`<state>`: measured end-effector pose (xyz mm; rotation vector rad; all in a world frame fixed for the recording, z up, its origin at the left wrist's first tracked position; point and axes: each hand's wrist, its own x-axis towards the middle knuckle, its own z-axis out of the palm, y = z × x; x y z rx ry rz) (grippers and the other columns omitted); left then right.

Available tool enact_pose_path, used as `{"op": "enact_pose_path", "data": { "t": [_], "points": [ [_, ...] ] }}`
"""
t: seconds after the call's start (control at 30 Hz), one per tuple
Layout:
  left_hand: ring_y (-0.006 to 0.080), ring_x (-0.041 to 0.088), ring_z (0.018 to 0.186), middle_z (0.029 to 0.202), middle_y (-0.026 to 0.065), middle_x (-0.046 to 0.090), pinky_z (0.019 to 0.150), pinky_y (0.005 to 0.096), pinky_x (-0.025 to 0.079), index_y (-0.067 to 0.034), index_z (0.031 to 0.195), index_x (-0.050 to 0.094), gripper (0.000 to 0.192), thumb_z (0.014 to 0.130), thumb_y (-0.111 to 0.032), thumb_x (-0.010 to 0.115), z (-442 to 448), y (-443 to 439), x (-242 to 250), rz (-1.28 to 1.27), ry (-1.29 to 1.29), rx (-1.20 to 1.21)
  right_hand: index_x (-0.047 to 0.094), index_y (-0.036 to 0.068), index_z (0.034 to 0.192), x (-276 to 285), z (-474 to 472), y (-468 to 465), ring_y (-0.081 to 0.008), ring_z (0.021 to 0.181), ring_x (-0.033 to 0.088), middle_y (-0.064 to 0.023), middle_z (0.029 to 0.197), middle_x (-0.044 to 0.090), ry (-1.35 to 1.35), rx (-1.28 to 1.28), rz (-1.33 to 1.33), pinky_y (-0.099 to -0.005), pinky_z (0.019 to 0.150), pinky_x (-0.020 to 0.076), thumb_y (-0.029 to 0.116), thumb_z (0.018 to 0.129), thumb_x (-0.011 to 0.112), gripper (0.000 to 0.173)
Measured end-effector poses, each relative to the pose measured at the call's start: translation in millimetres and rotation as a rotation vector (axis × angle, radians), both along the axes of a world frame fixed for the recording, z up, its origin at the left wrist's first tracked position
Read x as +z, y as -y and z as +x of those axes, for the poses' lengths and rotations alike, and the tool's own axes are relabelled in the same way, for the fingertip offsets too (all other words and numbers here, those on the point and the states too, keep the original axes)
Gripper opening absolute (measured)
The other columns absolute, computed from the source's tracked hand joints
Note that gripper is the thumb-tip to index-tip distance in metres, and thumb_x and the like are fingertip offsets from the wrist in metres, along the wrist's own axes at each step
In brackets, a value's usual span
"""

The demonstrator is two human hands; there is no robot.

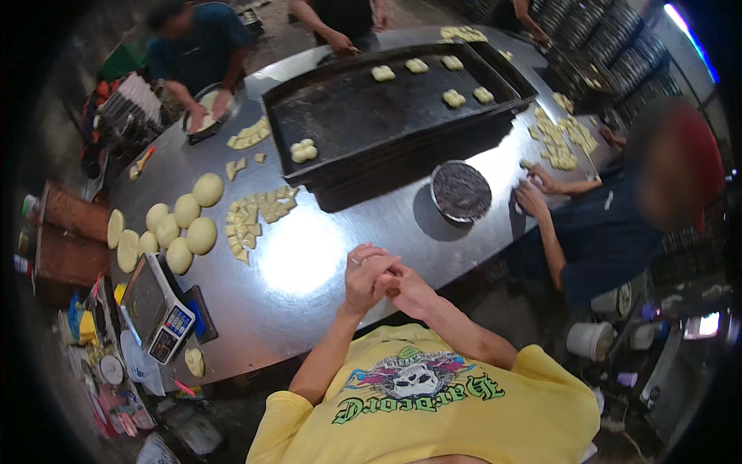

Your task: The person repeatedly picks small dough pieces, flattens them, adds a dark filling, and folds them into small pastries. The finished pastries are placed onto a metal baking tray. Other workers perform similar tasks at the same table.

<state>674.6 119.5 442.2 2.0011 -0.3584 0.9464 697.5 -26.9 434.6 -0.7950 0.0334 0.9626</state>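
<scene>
My left hand [368,274], with a ring on one finger, and my right hand [407,291] meet over the near edge of the metal table [313,313]. Their fingers overlap, and whatever may lie between them is hidden. Cut dough pieces [243,223] lie beyond and left of my hands, beside large round dough balls [201,235]. To the right stands a metal bowl of dark filling [462,191]. Farther back, a large black baking tray [359,110] on a stack holds several clusters of small dough balls [304,151].
A digital scale [156,307] stands at the left table edge near a dough lump [195,362]. A brush [142,164] lies at the far left. One co-worker [608,220] handles dough at right; another [200,52] presses dough in a round pan [210,113]. More people stand behind.
</scene>
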Motion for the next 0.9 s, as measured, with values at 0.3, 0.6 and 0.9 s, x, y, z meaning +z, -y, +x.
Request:
{"op": "enact_pose_path", "data": {
  "t": [0.3,0.6,0.9],
  "points": [
    [0.0358,0.049,0.134,0.148,0.0168,0.049,0.109,0.0452,0.040,-0.006,0.149,0.044,0.068,0.095,-0.039,0.069,-2.7,28.0,-31.4,-0.115,-0.522,-0.249,0.062,0.011,0.124,-37.6,64.5,68.3,-0.0165,0.110,0.063,-0.0023,0.121,0.065,0.169,0.103,-0.370,-0.0333,0.094,0.0493,0.016,0.099,0.061,0.026],
    [0.0232,0.066,0.111,0.118,0.0154,0.071,0.099,0.0370,0.048,-0.001,0.134,0.060,0.036,0.108,-0.025,0.052,-57.6,-8.4,-43.6,-0.415,-0.968,0.026,0.054,0.003,0.132,-104.3,156.6,101.2,-0.0327,0.133,0.050,-0.0172,0.138,0.055,1.546,-0.066,-1.602,-0.0556,0.108,0.0338,0.019,0.093,0.067,0.044],
    [0.0200,0.065,0.109,0.118,0.0129,0.071,0.099,0.0339,0.048,-0.002,0.133,0.061,0.032,0.107,-0.020,0.053,-49.6,-5.7,9.8,-0.781,-0.816,0.169,0.061,0.009,0.120,-34.2,128.9,34.0,-0.0133,0.097,0.065,-0.0018,0.105,0.069,0.133,0.021,-0.213,-0.0347,0.092,0.0495,0.027,0.107,0.054,0.023]
  ]
}}
